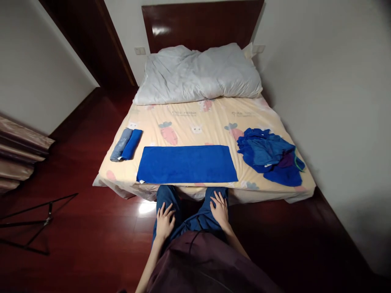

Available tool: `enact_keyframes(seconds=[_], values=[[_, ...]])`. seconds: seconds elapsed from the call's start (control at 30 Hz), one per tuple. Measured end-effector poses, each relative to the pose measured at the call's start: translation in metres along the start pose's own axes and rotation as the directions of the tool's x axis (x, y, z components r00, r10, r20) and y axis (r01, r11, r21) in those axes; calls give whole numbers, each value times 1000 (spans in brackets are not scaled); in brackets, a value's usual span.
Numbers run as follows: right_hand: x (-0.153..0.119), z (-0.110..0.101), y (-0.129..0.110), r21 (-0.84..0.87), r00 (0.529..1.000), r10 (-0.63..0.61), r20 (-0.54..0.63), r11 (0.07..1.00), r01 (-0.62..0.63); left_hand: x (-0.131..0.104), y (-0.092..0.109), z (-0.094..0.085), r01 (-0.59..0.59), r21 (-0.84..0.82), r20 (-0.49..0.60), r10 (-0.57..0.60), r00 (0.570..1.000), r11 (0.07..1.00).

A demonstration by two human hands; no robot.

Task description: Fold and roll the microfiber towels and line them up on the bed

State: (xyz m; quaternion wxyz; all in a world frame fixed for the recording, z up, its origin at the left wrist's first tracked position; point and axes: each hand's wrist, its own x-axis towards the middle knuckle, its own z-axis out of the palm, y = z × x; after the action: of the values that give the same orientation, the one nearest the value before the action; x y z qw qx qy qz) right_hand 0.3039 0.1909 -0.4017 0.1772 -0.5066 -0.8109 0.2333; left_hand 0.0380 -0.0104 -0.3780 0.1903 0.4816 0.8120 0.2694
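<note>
My left hand (pixel 165 221) rests on my left thigh, its fingers spread and nothing in it. On the other thigh lies my right hand (pixel 219 207), fingers apart and likewise holding nothing. Just beyond my knees a blue towel (pixel 187 164) is spread flat near the front edge of the bed, with a small white tag at its near left corner. To its left lie a rolled grey towel (pixel 121 145) and a rolled blue towel (pixel 132 144), side by side. A crumpled heap of blue cloths (pixel 265 150) sits on the right, with a purple piece among them.
The bed (pixel 195 116) has a cream sheet with carrot and rabbit prints. A white quilt (pixel 198 75) is bunched against the dark headboard (pixel 203 24). Black tripod legs (pixel 45 221) stand on the red floor at left, near a curtain (pixel 18 154). A wall runs along the right.
</note>
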Motion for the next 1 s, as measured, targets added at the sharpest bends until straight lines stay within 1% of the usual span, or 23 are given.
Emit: enact_keyframes(seconds=[0.03,0.07,0.13,0.2,0.27,0.37,0.43,0.47,0.5,0.53,0.57,0.6,0.63,0.67,0.73,0.8,0.83,0.9,1.0], values=[[5,-3,-2,-2,1000,9,7,1000,-9,3,4,-1,19,-26,2,-19,1000,999],[9,-6,-3,-3,1000,16,12,1000,-16,11,6,-3,47,-61,-6,-48,999,997],[15,-10,-6,-1,999,25,21,1000,-25,34,8,-10,72,-108,-5,-73,997,992],[15,-12,-7,1,999,25,34,1000,-25,57,6,-16,79,-108,13,-78,997,991],[13,-13,-7,-1,999,28,43,1000,-28,72,7,-18,80,-92,26,-78,997,993],[11,-13,-7,0,999,34,37,999,-34,85,15,-14,100,-114,10,-99,995,988],[11,-14,-7,3,999,33,32,999,-33,90,27,-5,151,-236,-2,-155,988,960],[12,-14,-8,5,999,33,32,999,-33,92,35,2,190,-348,11,-199,980,918],[12,-13,-8,6,999,34,33,999,-34,92,43,10,247,-494,48,-258,965,834],[12,-13,-8,9,999,35,36,999,-35,91,52,20,311,-638,111,-315,942,705],[13,-13,-7,11,999,36,38,999,-37,89,61,30,372,-746,189,-359,914,553],[13,-13,-7,13,998,39,40,999,-39,85,69,41,425,-808,269,-385,883,409],[13,-13,-7,15,998,40,40,999,-41,80,76,51,469,-831,338,-397,853,299],[13,-13,-7,17,998,42,40,999,-42,74,81,61,506,-830,393,-399,828,233],[12,-14,-7,17,998,45,44,999,-46,64,88,73,561,-805,461,-391,797,193],[12,-15,-7,17,998,48,51,999,-49,60,88,78,591,-792,502,-386,774,156],[12,-16,-7,17,997,49,55,999,-50,61,87,77,593,-794,511,-382,770,134],[12,-17,-8,19,997,49,60,999,-50,68,86,73,568,-821,510,-372,776,59],[12,-19,-8,21,997,52,61,998,-53,87,90,64,490,-866,491,-356,795,-100]])
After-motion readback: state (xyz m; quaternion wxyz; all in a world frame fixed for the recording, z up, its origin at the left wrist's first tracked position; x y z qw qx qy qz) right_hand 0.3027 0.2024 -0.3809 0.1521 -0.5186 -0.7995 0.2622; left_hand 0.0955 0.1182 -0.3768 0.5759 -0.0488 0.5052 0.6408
